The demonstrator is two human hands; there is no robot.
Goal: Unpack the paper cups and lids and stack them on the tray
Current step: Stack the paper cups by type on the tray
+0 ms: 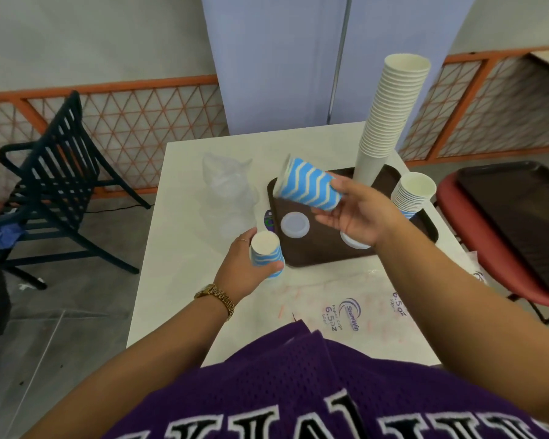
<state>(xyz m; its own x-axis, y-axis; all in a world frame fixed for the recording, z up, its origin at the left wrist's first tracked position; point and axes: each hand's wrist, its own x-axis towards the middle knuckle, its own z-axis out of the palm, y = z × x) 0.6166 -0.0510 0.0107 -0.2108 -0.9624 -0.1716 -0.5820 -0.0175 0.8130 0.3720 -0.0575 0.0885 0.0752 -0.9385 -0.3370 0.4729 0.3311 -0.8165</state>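
Holding a blue wavy cup in each hand, you stood at the near edge of the white table (184, 191).

Your right hand (354, 217) gripped one cup (309, 185) by its base, tipped on its side above the left part of the brown tray (317, 253), mouth pointing far-left. Your left hand (243, 264) curled round a second cup (267, 253), upside down, just near-left of the tray. On the tray sat two white lids (294, 224), a tall cup stack (390, 118) at the far side and a shorter stack (414, 193) at the right edge. Crumpled clear wrap (225, 182) lay left of the tray; a printed plastic sleeve (346, 308) lay flat near you.
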